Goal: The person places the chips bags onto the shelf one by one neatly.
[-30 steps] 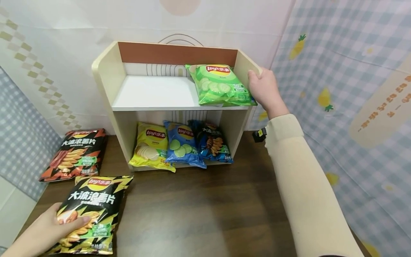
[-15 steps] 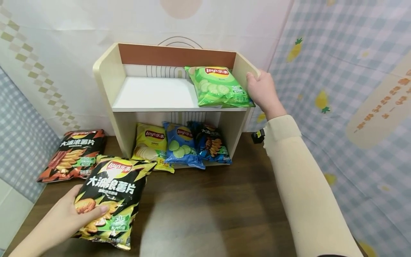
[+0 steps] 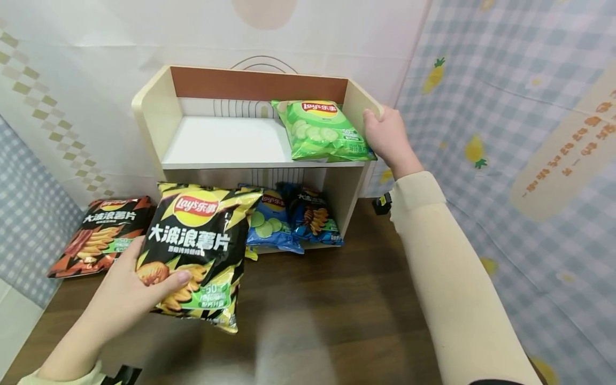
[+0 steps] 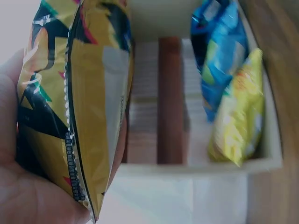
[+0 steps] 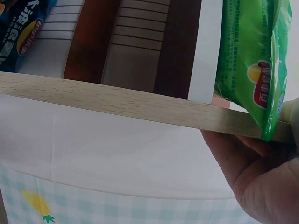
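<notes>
My left hand (image 3: 130, 289) grips a black and yellow bag of potato chips (image 3: 192, 251) by its left side, thumb across the front. The bag hangs above the table before the lower compartment and hides most of a yellow chip bag (image 4: 238, 112), which the left wrist view shows. My right hand (image 3: 389, 136) holds the upper right side panel of a two-tier shelf (image 3: 226, 140). Beside that panel a green chip bag (image 3: 321, 131) lies on the upper board; its edge overhangs the panel in the right wrist view, near the fingers (image 5: 224, 154).
A blue chip bag (image 3: 269, 222) and a dark blue chip bag (image 3: 313, 216) lean in the lower compartment. A red and black chip bag (image 3: 101, 235) lies on the brown table (image 3: 308, 299) left of the shelf. A small black object (image 3: 382, 203) stands right of it.
My left hand has carried the black and yellow chip bag up and to the right, from low at the left to before the shelf. My right hand keeps its hold on the panel.
</notes>
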Demonstrator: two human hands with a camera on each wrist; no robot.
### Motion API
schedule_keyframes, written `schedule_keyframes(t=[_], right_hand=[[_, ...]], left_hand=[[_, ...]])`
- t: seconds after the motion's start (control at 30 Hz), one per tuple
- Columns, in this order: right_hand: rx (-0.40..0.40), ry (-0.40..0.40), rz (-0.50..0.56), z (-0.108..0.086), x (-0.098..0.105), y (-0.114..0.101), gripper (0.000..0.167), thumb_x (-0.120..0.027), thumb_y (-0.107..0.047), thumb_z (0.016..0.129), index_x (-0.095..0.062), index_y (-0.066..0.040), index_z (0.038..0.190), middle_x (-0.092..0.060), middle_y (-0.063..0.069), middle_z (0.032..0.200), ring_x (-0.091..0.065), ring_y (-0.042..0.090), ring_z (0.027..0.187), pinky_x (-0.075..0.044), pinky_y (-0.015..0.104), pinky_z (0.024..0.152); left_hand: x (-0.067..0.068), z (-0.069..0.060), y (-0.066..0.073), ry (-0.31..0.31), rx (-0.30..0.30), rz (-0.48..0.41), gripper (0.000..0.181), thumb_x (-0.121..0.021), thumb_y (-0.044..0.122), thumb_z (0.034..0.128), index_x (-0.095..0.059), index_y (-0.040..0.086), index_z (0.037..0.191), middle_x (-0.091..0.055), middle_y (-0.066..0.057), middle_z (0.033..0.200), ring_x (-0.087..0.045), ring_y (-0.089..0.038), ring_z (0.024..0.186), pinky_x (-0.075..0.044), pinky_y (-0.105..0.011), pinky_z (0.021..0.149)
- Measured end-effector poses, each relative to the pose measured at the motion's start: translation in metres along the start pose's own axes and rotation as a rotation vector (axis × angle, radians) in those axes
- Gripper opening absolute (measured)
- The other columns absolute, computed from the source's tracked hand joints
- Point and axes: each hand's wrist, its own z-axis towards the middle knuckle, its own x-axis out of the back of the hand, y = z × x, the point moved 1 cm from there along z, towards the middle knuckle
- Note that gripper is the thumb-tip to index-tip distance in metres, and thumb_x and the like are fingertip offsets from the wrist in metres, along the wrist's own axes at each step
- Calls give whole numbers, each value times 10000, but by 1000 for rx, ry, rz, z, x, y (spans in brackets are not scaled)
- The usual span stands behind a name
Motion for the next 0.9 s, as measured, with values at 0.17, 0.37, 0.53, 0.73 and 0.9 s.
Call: schedule_keyframes(t=[0.17, 0.37, 0.53, 0.73, 0.9], right_hand=[[14, 1, -1, -2, -1, -2, 407, -420, -334, 1014, -591, -5, 1183, -611, 130, 1074, -545, 184, 800, -461, 300, 704], [27, 16, -9, -1, -1, -2, 377, -421, -335, 1012, -588, -11, 1107, -615, 123, 1054, -551, 189, 804, -457, 296, 701], [41, 25, -19, 0, -2, -1, 376, -427, -322, 1012, -599, -1, 1104, -619, 129, 1035, -551, 202, 814, -456, 302, 716], [26, 24, -6, -2, -2, -1, 391, -426, -340, 1011, -601, -7, 1116, -612, 117, 1021, -547, 194, 817, -455, 302, 722], [28, 20, -7, 0, -5, -1, 372, -416, -340, 1014, -595, -16, 1054, -615, 109, 991, -544, 192, 780, -456, 305, 702]], left_hand=[[-4, 11, 30, 86, -78, -75, 797, -773, 376, 811, -343, 158, 1445, -498, -110, 1285, -466, -253, 1135, -398, -464, 864], [-4, 34, 65, 193, -133, -151, 702, -785, 356, 801, -408, 163, 1361, -527, -41, 1202, -511, -157, 1034, -420, -281, 824], [1, 57, 92, 295, -151, -280, 709, -775, 362, 806, -387, 173, 1369, -517, -12, 1202, -548, -140, 1002, -457, -207, 814], [7, 87, 114, 387, -165, -325, 743, -770, 439, 780, -395, 188, 1369, -493, -5, 1254, -526, -141, 1049, -454, -256, 862], [11, 110, 125, 430, -166, -320, 794, -761, 497, 759, -374, 210, 1391, -473, -22, 1295, -498, -141, 1099, -436, -297, 917]])
